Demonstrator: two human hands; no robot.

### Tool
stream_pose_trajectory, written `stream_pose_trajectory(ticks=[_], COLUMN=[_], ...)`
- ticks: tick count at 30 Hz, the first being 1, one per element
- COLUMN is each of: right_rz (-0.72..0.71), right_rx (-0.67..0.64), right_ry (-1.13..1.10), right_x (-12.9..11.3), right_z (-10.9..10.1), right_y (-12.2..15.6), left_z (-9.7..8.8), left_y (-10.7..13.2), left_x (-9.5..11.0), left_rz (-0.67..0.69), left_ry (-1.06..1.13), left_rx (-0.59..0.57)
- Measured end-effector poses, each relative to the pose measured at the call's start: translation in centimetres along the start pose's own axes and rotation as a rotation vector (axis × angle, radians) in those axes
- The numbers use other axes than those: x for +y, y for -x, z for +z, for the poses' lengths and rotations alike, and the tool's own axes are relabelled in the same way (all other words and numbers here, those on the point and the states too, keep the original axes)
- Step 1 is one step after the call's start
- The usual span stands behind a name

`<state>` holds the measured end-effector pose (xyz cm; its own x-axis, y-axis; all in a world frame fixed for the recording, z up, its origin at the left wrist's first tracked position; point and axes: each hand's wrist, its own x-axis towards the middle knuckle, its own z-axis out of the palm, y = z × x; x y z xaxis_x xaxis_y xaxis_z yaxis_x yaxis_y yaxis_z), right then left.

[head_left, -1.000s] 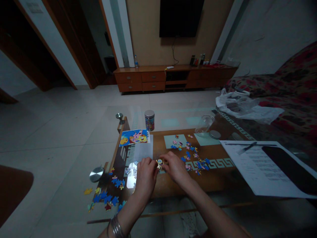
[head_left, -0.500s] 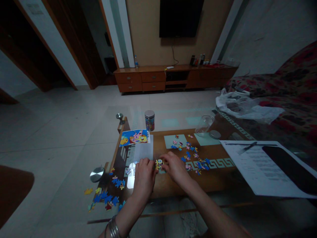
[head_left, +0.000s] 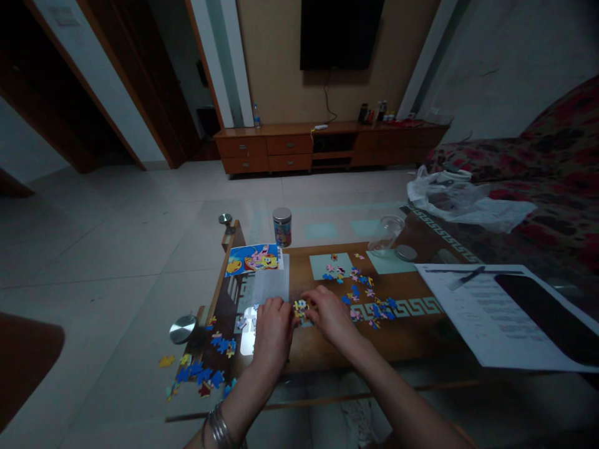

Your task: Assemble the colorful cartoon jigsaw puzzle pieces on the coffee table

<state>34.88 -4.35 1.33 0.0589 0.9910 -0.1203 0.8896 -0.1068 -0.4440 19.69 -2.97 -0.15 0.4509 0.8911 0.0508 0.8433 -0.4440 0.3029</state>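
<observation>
Between my hands on the glass table lies a small cluster of yellow jigsaw puzzle pieces (head_left: 300,307). My left hand (head_left: 275,324) is curled at its left side, fingertips pressed against it. From the right, my right hand (head_left: 327,312) pinches at the cluster's edge with thumb and forefinger. Loose blue puzzle pieces (head_left: 201,373) are scattered at the table's near left. More puzzle pieces (head_left: 355,292) spread to the right of my right hand. Behind my left hand lies a cartoon picture card (head_left: 255,259). Whether each hand holds a separate piece is hard to see.
A printed tin (head_left: 282,227) stands at the far side of the table. A clear jar (head_left: 387,234) lies beside a round lid (head_left: 406,252). Paper sheets (head_left: 472,312) carry a pen (head_left: 468,277) and a dark phone-like slab (head_left: 547,315). A plastic bag (head_left: 468,199) sits beyond.
Both hands stay almost where they were, around the yellow cluster. The view has shifted very slightly.
</observation>
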Motion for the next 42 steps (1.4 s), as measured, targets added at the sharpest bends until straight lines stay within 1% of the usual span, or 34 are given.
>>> stream_pose_trajectory(ticks=[6,15,21,31,37,42], right_rz=[-0.007,0.006,0.004,-0.004,-0.001,0.001], right_rx=[-0.01,-0.021,-0.013,-0.008,-0.015,-0.022], right_ry=[0.001,0.012,-0.003,0.004,-0.024,-0.029], right_x=[-0.2,-0.2,-0.3,-0.2,-0.2,-0.2], right_z=[-0.2,-0.4,-0.4,-0.3,-0.5,-0.5], right_y=[0.0,0.1,0.1,0.1,0.2,0.3], left_z=[-0.2,0.6,1.1,1.6,1.5,0.9], left_y=[0.0,-0.2,-0.1,-0.4,-0.4,0.3], left_x=[-0.4,-1.2,-0.9,0.0,0.0,0.1], left_rz=[0.028,0.082,0.098,0.064,0.053,0.059], left_ry=[0.009,0.042,0.047,0.044,0.053,0.06], left_rx=[-0.027,-0.009,0.028,0.086,0.088,0.089])
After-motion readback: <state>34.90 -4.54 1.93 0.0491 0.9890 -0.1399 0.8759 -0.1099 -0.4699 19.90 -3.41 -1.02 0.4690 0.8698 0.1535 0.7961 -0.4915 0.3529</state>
